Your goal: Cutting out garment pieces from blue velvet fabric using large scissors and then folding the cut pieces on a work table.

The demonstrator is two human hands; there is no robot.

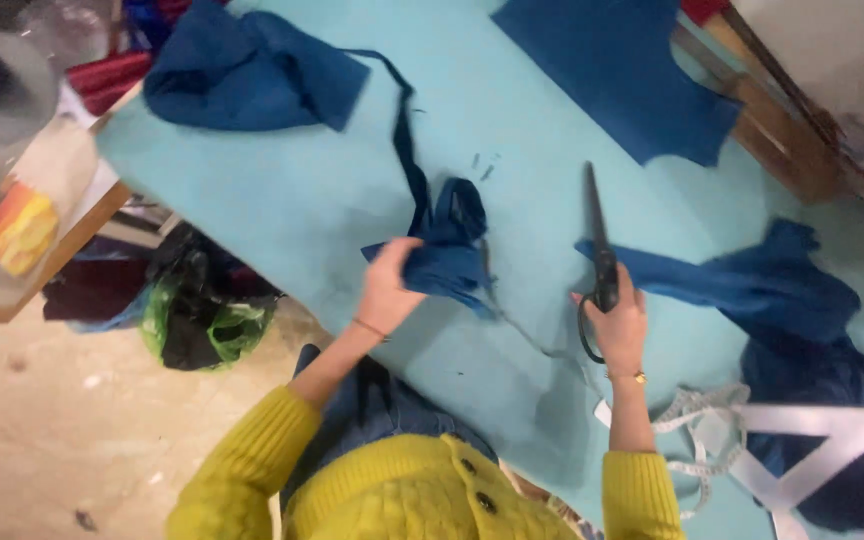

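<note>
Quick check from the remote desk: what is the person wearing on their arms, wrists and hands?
Both arms wear chunky-knit yellow sleeves pushed back from the wrists. The left hand is bare, with a thin bracelet at the wrist. The right hand is bare too, with a gold-coloured bracelet. No gloves.

Your left hand (389,290) grips the bunched fabric (449,250) at table (282,200) centre. At 3 o'clock from it, your right hand (617,320) holds scissors (600,255); the measuring tape (697,420) lies at 5 o'clock.

- Our left hand (389,287) reaches forward, wrist bent, fingers curled shut in a pinching grip.
- Our right hand (616,322) sits lower right, fist wrapped tight.
- Both forearms extend out, yellow sleeves pushed back.
</note>
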